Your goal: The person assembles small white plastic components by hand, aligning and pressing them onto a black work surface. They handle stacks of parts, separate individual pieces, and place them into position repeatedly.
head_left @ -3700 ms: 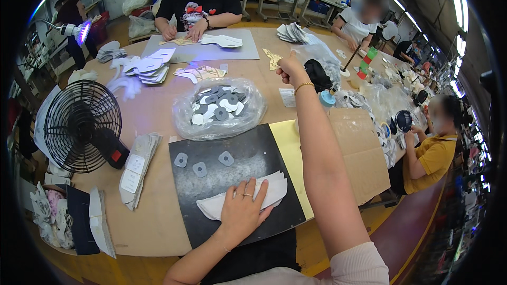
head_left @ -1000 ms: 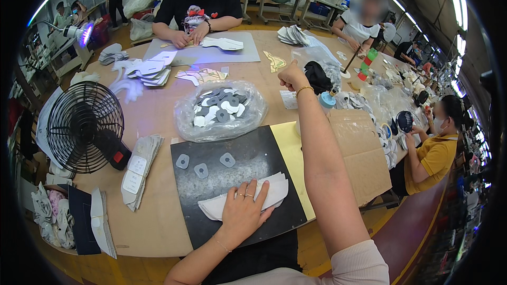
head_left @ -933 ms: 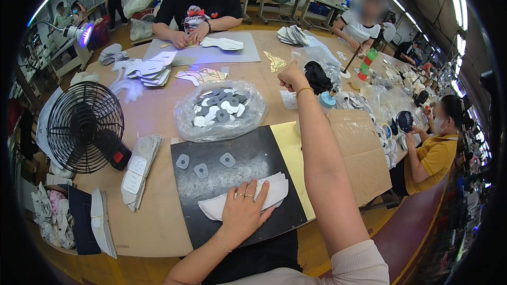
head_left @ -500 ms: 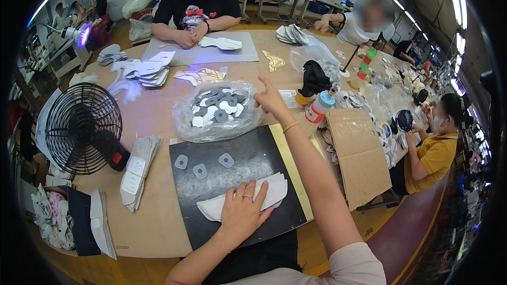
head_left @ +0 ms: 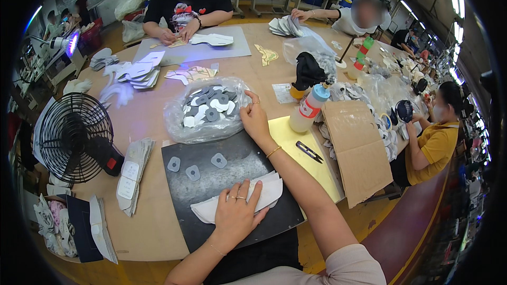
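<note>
My left hand (head_left: 235, 210) lies with fingers spread on a stack of white curved fabric pieces (head_left: 272, 189). The stack rests on a black board (head_left: 222, 166). Three small grey rounded pieces with a dark centre sit on this board, including one grey piece (head_left: 218, 161) farthest right. At the right rim of a clear plastic bag (head_left: 179, 132) is my right hand (head_left: 256, 119), index finger stretched out and fingers apart. Inside the bag are many grey and white cut pieces (head_left: 211, 106). Whether the right fingertips touch the plastic, I cannot tell.
Right of the board lie a yellow sheet (head_left: 311, 171) and black thread snips (head_left: 309, 152). A bottle (head_left: 309, 111) and a cardboard sheet (head_left: 356, 150) stand beyond. A black fan (head_left: 74, 134) is at left, near a bundle of pieces (head_left: 134, 177). Co-workers sit across and right.
My right hand has drawn back and lowered toward the bag's right rim. The snips and yellow sheet show more fully. My left hand stays on the white stack.
</note>
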`<control>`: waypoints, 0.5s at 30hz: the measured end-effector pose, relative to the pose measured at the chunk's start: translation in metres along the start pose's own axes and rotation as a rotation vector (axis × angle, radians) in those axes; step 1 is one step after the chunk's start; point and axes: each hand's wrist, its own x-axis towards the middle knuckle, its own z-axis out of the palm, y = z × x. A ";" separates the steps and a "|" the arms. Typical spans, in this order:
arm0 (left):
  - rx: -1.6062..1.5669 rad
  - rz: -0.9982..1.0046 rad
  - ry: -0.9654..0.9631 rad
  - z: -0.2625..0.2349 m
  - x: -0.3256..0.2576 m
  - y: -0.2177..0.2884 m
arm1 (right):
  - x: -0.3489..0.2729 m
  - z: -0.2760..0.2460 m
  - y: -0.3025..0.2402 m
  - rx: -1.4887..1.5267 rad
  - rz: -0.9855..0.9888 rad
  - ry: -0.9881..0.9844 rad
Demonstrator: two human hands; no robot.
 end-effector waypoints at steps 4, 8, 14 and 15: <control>0.000 -0.004 -0.016 -0.002 0.001 0.000 | -0.002 0.000 0.002 0.005 -0.022 0.002; -0.008 -0.010 -0.024 -0.003 0.001 0.000 | -0.003 0.001 -0.001 -0.003 -0.041 0.019; -0.007 -0.006 -0.025 -0.001 0.001 -0.001 | -0.004 0.001 -0.002 0.007 -0.035 0.012; -0.006 -0.006 -0.025 -0.001 0.000 -0.001 | -0.004 0.000 -0.002 0.011 -0.029 0.006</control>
